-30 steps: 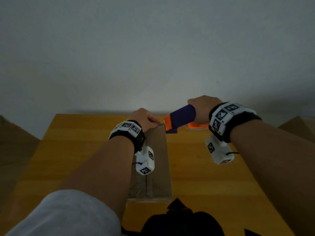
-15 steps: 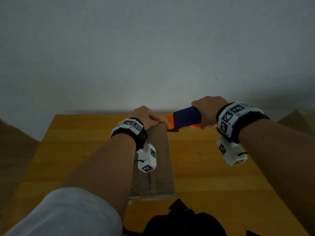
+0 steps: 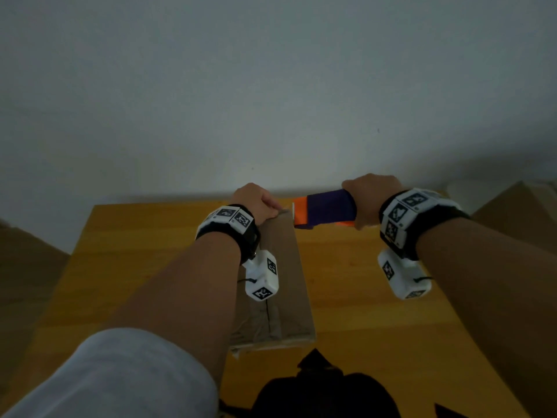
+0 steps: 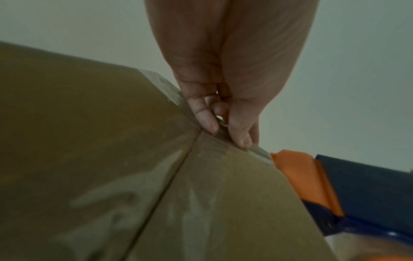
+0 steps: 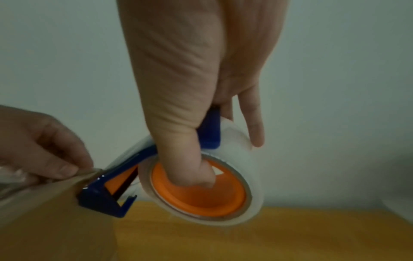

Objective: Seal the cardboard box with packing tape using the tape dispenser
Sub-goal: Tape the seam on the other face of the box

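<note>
A long brown cardboard box lies on the wooden table, its closed flaps meeting in a centre seam with old clear tape on it. My left hand is at the box's far edge, where thumb and fingers pinch the clear tape end against the cardboard. My right hand grips the blue and orange tape dispenser just off the far right corner. Its thumb sits inside the orange core of the clear tape roll. The dispenser's blue nose touches the box.
A white wall stands right behind the table's far edge. Brown cardboard pieces lie off the table at the right and left. A black object sits at the near edge below the box.
The dispenser has levelled out a little and stays by the box's far right corner. My left hand keeps its pinch at the far edge.
</note>
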